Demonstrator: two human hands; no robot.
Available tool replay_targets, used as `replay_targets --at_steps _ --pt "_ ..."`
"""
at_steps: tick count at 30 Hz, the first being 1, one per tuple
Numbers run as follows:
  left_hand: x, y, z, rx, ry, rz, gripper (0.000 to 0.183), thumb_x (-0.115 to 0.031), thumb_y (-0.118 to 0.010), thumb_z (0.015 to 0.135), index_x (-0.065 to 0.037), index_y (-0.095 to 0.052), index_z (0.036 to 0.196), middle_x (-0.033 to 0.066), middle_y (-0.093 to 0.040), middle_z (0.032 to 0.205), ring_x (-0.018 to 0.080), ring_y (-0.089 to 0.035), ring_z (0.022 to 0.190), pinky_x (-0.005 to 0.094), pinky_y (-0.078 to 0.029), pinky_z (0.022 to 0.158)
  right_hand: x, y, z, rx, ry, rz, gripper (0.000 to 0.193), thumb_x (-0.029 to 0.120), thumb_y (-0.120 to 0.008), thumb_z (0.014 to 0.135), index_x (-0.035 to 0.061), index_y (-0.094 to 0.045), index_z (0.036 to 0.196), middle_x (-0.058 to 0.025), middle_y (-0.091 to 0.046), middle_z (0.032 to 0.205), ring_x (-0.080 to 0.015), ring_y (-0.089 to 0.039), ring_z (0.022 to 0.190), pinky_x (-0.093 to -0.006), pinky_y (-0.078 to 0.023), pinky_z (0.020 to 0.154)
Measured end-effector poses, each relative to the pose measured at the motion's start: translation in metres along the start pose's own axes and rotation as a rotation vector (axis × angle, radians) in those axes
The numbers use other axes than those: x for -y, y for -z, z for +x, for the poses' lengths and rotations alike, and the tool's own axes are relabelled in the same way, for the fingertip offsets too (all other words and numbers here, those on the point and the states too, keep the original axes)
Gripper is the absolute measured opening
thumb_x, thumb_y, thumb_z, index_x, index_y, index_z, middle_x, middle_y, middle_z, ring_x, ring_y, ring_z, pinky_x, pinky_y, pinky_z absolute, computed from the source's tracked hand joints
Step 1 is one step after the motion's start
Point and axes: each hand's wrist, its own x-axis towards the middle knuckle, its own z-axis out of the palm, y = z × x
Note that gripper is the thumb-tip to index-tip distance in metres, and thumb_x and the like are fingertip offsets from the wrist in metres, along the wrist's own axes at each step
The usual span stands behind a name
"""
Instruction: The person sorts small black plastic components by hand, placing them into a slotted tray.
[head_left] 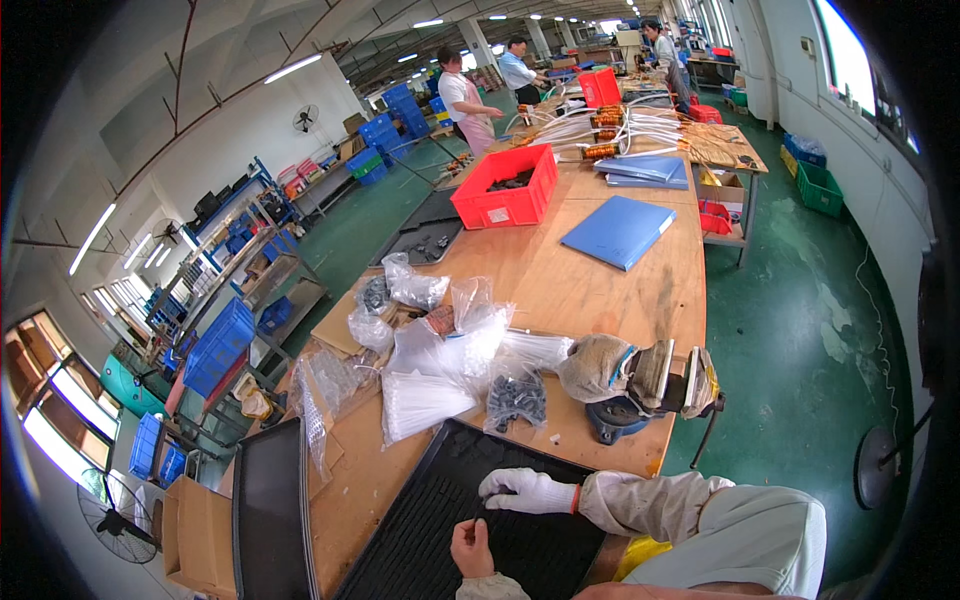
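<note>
A black ridged tray (440, 520) lies on the near end of the wooden table, with rows of dark slim pieces across it. My left hand (472, 548), bare, is over the tray with thumb and fingers pinched together around a small black piece (480, 516). Just beyond it, my right hand (530, 492) wears a white knitted glove with a red cuff edge. Its fingers curl inward, close to the left fingertips; whatever they may hold is too small to make out. Past the tray sits a clear bag of black parts (516, 398), beside a bundle of white cable ties (425, 405).
A bench vise (620, 410) wrapped in cloth stands at the table's right edge. Farther off are a red crate (507, 188), blue folders (620, 230) and copper coils with white leads (603, 150). Another dark tray (270, 510) is at left. Several people work at the far end.
</note>
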Motion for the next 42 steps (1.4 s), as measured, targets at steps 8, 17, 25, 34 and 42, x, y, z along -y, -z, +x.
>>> replay_targets --at_steps 8,17,25,34,42 --pt "0.000 -0.001 -0.002 0.049 -0.052 0.209 0.021 -0.017 -0.068 0.087 0.002 -0.062 0.090 0.0044 -0.060 0.077 0.0121 -0.055 0.069 0.0263 -0.045 0.064 -0.009 0.000 0.001 0.071 0.088 0.043 0.025 0.022 -0.062 0.091 0.0062 -0.063 0.111 -0.0092 -0.066 0.106 -0.0202 -0.063 0.100 -0.0314 -0.049 0.088" --pt "-0.008 -0.002 -0.003 0.051 -0.072 0.227 0.025 -0.021 -0.070 0.087 0.002 -0.063 0.093 0.0040 -0.061 0.079 0.0114 -0.054 0.071 0.0257 -0.045 0.066 -0.012 0.000 0.001 0.065 0.101 0.075 0.025 0.021 -0.061 0.092 0.0065 -0.063 0.112 -0.0094 -0.066 0.105 -0.0206 -0.064 0.097 -0.0319 -0.049 0.087" --pt "-0.001 -0.002 -0.002 0.071 -0.044 0.121 0.029 -0.025 -0.069 0.088 0.003 -0.063 0.095 0.0029 -0.060 0.081 0.0101 -0.053 0.072 0.0247 -0.044 0.067 -0.005 -0.001 0.000 0.010 -0.010 0.020 0.025 0.024 -0.064 0.090 0.0064 -0.061 0.107 -0.0083 -0.067 0.098 -0.0189 -0.064 0.092 -0.0315 -0.050 0.081" --pt "0.002 -0.001 -0.001 0.059 -0.005 0.062 0.027 -0.024 -0.067 0.090 0.003 -0.063 0.095 0.0037 -0.061 0.082 0.0104 -0.055 0.075 0.0246 -0.045 0.068 -0.013 -0.001 0.001 0.106 0.114 0.016 0.026 0.024 -0.064 0.090 0.0072 -0.061 0.109 -0.0077 -0.065 0.099 -0.0176 -0.063 0.091 -0.0309 -0.049 0.082" --pt "0.002 0.001 -0.001 0.041 0.042 0.045 0.028 -0.025 -0.067 0.090 0.003 -0.063 0.096 0.0049 -0.063 0.086 0.0120 -0.057 0.079 0.0249 -0.046 0.072 -0.007 -0.002 0.000 0.157 0.078 0.013 0.026 0.021 -0.066 0.088 0.0059 -0.062 0.109 -0.0082 -0.064 0.102 -0.0181 -0.062 0.093 -0.0313 -0.050 0.084"
